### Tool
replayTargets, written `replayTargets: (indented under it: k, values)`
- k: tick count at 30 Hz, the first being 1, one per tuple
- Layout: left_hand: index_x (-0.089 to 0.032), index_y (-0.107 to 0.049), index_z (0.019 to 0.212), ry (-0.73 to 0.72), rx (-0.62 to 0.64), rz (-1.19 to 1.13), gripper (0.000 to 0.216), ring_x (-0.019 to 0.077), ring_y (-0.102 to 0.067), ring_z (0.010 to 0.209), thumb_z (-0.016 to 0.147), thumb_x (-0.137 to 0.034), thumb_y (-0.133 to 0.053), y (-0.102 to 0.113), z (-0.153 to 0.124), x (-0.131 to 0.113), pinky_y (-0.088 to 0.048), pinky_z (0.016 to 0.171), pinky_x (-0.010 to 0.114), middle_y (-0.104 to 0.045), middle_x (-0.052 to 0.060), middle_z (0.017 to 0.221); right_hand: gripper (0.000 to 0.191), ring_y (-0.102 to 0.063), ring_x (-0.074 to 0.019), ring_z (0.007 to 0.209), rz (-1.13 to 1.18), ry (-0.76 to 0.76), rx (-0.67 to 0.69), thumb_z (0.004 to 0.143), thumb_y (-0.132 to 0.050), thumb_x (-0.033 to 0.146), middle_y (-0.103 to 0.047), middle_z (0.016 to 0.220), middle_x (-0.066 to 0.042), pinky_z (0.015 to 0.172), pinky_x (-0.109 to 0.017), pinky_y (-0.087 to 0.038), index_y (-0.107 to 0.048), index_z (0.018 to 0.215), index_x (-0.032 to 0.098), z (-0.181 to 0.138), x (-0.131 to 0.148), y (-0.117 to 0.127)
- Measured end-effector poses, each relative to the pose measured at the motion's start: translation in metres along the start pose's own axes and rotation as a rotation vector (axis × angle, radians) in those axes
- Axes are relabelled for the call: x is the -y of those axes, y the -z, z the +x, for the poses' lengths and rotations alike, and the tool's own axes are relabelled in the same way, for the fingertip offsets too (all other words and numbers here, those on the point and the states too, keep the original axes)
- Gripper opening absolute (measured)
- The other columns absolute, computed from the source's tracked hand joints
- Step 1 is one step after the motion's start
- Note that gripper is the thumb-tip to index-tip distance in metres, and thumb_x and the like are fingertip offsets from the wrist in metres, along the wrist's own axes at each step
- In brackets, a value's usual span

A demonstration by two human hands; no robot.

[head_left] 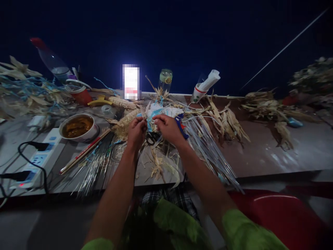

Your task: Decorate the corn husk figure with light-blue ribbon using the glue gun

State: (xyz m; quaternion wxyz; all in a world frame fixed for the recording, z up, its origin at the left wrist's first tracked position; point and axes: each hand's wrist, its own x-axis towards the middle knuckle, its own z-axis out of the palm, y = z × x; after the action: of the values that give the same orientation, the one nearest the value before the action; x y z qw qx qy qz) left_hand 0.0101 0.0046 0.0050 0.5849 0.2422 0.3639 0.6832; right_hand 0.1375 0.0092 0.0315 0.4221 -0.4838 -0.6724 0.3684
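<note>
Above the table, my left hand (137, 131) is closed in a pinch on a pale strip of dry corn husk (146, 111), which sticks up past the fingertips. My right hand (168, 127) faces it, thumb and forefinger pinched together; whatever is between them is too small to make out. Behind the fingers lies a crumpled white and light-blue plastic bag (162, 110). Black-handled scissors (151, 139) rest just below and between the hands. A blue tool handle (180, 125) shows beside my right wrist. Corn cobs (125, 103) lie beyond my left hand.
Thin metal rods (95, 170) and clear sticks (210, 152) flank my forearms. At left are a bowl of brown liquid (78, 127) and a power strip (43, 159). A lit screen (130, 81), a jar (165, 80) and a paper cup (198, 93) stand behind. Husk bundles (226, 119) lie right.
</note>
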Motion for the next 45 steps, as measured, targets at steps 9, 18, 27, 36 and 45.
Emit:
replayTargets:
  k: [9,18,27,36,45]
  values:
    - [-0.015,-0.053,0.075,-0.029,0.039,0.109,0.014,0.0047,-0.045,0.048,0.065,-0.015,-0.063,0.008,0.004,0.013,-0.034,0.048,0.015,-0.052,-0.005,0.054,0.021,-0.057,-0.0113,0.072,0.212,-0.045,-0.067,0.077,-0.047,0.026,-0.064,0.085,-0.002,0.064,-0.023,-0.046,-0.062,0.088,0.017,0.001,-0.017,-0.031]
    - [-0.016,-0.051,0.079,0.003,-0.017,0.114,0.024,0.0042,-0.047,0.048,0.063,-0.019,-0.069,0.008,0.006,0.015,-0.035,0.047,0.015,-0.055,-0.005,0.059,0.018,-0.051,-0.0098,0.061,0.271,-0.106,-0.078,0.075,-0.049,0.031,-0.059,0.073,0.001,0.059,-0.023,-0.044,-0.058,0.084,0.018,-0.002,-0.015,-0.03]
    - [-0.018,-0.047,0.073,0.01,-0.097,0.07,0.031,0.0033,-0.043,0.041,0.059,-0.019,-0.074,0.002,-0.002,-0.003,-0.037,0.044,0.016,-0.048,-0.009,0.054,0.027,-0.037,-0.0073,0.051,0.281,-0.186,-0.393,0.07,-0.056,0.037,-0.038,0.056,0.007,0.053,-0.021,-0.036,-0.035,0.064,0.022,0.014,-0.033,0.002]
    - [-0.018,-0.048,0.067,-0.023,-0.097,0.289,0.026,0.0046,-0.038,0.039,0.061,-0.025,-0.073,0.01,0.002,0.003,-0.027,0.04,0.017,-0.043,-0.008,0.048,0.029,-0.038,-0.0067,0.048,0.31,-0.195,-0.416,0.067,-0.062,0.041,-0.042,0.051,0.007,0.05,-0.021,-0.032,-0.044,0.06,0.019,0.016,-0.036,0.012]
    - [-0.017,-0.054,0.069,-0.246,-0.178,0.533,0.017,0.0068,-0.039,0.049,0.067,-0.031,-0.064,0.021,0.012,0.007,-0.031,0.047,0.019,-0.047,-0.005,0.056,0.041,-0.045,-0.0078,0.048,0.146,-0.212,-0.254,0.077,-0.049,0.053,-0.053,0.054,0.003,0.051,-0.021,-0.035,-0.061,0.07,0.015,0.012,-0.024,0.018]
